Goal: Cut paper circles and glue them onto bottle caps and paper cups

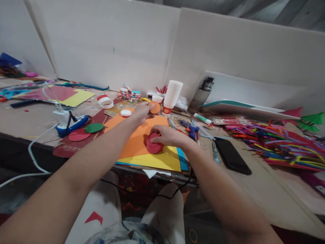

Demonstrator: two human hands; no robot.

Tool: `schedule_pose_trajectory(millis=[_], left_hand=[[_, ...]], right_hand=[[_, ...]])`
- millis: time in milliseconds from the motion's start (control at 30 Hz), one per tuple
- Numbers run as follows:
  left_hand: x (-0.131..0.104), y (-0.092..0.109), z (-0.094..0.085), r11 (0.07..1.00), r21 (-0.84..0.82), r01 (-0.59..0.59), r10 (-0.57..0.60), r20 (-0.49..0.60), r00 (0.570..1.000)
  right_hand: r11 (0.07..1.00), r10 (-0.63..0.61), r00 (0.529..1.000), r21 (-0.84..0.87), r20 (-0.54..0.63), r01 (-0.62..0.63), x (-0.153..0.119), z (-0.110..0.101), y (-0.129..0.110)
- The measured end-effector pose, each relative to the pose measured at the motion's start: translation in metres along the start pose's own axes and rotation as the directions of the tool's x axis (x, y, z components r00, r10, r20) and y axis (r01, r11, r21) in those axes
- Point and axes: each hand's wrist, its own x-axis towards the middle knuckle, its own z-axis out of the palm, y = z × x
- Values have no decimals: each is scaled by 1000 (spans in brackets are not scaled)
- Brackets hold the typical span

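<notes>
So both hands are out over the middle of the bench. The left hand [145, 112] is a bit farther forward, fingers pinched on an orange disc [155, 107], holding it just in front of the paper cups [173, 96], which are nested in a tall, leaning stack. The right hand [166, 135] is closer in, thumb and fingers closed on a couple of red discs [153, 146] that overlap each other. It's a bit blurry, so I can't really tell if those are lifted or touching the sheet below. The hands are near each other but not touching.

Under them there's an orange sheet [134, 139] lying over a yellow sheet [149, 162], with a blue sheet [183, 159] poking out at the right. A small white lid [126, 113] sits near the left wrist. Over to the left, a green disc [93, 127] overlaps a pinkish-red disc [79, 134], right beside a blue and white power strip [73, 125]. Off to the right: a glue stick [202, 118], a black phone [232, 155], and a big messy pile of colourful pipe cleaners [276, 142].
</notes>
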Motion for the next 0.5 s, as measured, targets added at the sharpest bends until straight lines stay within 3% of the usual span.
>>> schedule_pose_trajectory(millis=[67, 100, 133, 233, 267, 333, 433, 500], left_hand=[[3, -2, -1, 1000, -11, -5, 5, -2, 1000], [4, -4, -2, 1000, -12, -9, 9, 7, 1000], [5, -6, -2, 1000, -9, -12, 12, 24, 1000], [6, -13, -1, 999, 32, 15, -19, 117, 993], [4, -15, 1, 998, 52, 38, -46, 157, 987], [0, -18, 6, 993, 68, 100, -113, 244, 963], [-9, -19, 14, 983, -16, 181, -161, 390, 907], [-13, -18, 19, 970, -116, 212, -143, 429, 892]], right_hand=[[994, -8, 988, 110, -153, 25, 2, -2, 7], [985, -3, 959, 166, -284, 53, 3, -4, 11], [974, 3, 902, 207, -431, 96, 4, -6, 14], [954, -25, 647, 176, -762, 244, 5, -11, 17], [952, -47, 583, 140, -811, 272, 5, -12, 18], [953, -76, 511, 88, -856, 289, 6, -11, 17], [966, -65, 469, 62, -881, 251, 10, -7, 21], [976, -37, 450, 64, -892, 208, 14, -5, 26]])
